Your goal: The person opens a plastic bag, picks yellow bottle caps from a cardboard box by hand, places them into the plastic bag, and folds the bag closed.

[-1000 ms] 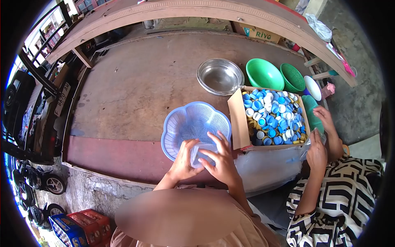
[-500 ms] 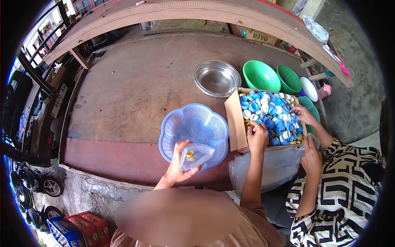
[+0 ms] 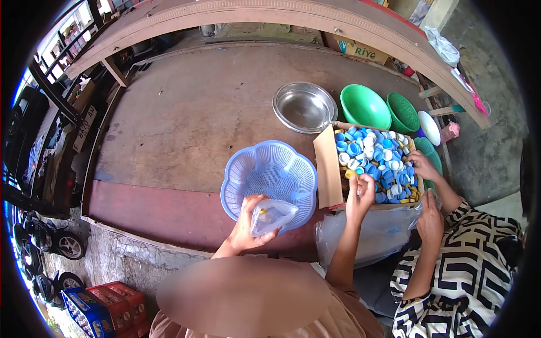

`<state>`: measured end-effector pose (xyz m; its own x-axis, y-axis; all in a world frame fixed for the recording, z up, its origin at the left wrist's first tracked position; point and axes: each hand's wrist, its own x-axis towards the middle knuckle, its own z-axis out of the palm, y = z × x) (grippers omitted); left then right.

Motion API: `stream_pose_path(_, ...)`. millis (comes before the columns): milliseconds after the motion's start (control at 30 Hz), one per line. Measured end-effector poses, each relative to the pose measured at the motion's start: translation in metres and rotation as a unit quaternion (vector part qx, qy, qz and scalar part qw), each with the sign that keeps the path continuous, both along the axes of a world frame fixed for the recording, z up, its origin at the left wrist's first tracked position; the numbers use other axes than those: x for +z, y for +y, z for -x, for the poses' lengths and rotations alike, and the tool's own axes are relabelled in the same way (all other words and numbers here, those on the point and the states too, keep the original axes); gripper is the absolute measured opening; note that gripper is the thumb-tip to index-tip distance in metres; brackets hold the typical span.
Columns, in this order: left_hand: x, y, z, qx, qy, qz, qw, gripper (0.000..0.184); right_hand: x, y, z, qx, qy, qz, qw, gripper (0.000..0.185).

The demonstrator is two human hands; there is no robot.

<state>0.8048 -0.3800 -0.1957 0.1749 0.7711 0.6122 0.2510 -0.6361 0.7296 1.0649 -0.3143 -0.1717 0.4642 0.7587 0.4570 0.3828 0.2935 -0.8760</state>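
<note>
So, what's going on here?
The person's left hand holds a small clear bag at the near edge of a blue basket, with something yellow inside the bag. The right hand pinches a yellow cap over a cardboard box of bottle caps. A co-worker has one hand at those caps and the other at a larger clear bag.

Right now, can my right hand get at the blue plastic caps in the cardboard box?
Probably yes: the cardboard box is open and the blue plastic caps lie loose on top, close to your right hand. It pinches a yellow cap, though, so it would likely need freeing first.
</note>
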Motion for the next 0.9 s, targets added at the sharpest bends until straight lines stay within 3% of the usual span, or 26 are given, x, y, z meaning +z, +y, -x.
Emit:
stream_pose_path(67, 0.001, 0.000, -0.002, 0.006, 0.017, 0.011, 1.000, 0.083, 0.031, -0.023, 0.027, 0.113, -0.011, -0.067, 0.991, 0.014)
stream_pose_path(100, 0.001, 0.000, -0.002, 0.005, 0.021, 0.016, 1.000, 0.082, 0.051, -0.032, 0.041, 0.146, -0.143, -0.136, 0.969, 0.013)
stream_pose_path(200, 0.002, 0.001, -0.006, -0.010, 0.023, 0.023, 0.999, 0.082, 0.061, -0.055, 0.078, 0.260, -0.207, -0.069, 0.941, 0.014)
stream_pose_path(267, 0.003, 0.000, -0.007, -0.029, 0.016, 0.026, 0.999, 0.082, 0.072, -0.058, 0.092, 0.286, -0.337, 0.004, 0.897, 0.027)
stream_pose_path(333, 0.002, -0.001, -0.008, -0.026, 0.015, 0.026, 0.999, 0.082, 0.069, -0.055, 0.089, 0.336, -0.290, -0.007, 0.896, 0.025)
stream_pose_path(400, 0.001, -0.002, -0.008, -0.013, 0.012, 0.028, 0.999, 0.081, 0.073, -0.048, 0.073, 0.302, -0.225, 0.019, 0.926, 0.023)
stream_pose_path(433, -0.001, -0.003, -0.009, -0.001, 0.009, 0.032, 0.999, 0.081, 0.062, -0.035, 0.060, 0.225, -0.225, -0.010, 0.948, 0.022)
stream_pose_path(467, -0.003, -0.004, -0.009, 0.010, 0.007, 0.035, 0.999, 0.081, 0.044, -0.022, 0.043, 0.128, -0.194, 0.045, 0.972, 0.016)
stream_pose_path(533, 0.000, -0.003, -0.010, 0.013, 0.012, 0.036, 0.999, 0.080, 0.013, 0.003, 0.003, -0.003, -0.246, 0.161, 0.956, 0.014)
stream_pose_path(567, 0.000, -0.004, -0.010, 0.014, 0.014, 0.035, 0.999, 0.080, -0.005, 0.013, -0.017, -0.019, -0.323, 0.162, 0.932, 0.017)
stream_pose_path(767, -0.004, -0.002, -0.008, 0.010, 0.010, 0.032, 0.999, 0.082, -0.017, 0.034, -0.030, -0.018, -0.389, 0.230, 0.892, 0.024)
stream_pose_path(900, 0.001, -0.004, -0.006, 0.017, 0.007, 0.050, 0.999, 0.079, -0.010, 0.029, -0.035, 0.001, -0.352, 0.204, 0.914, 0.024)
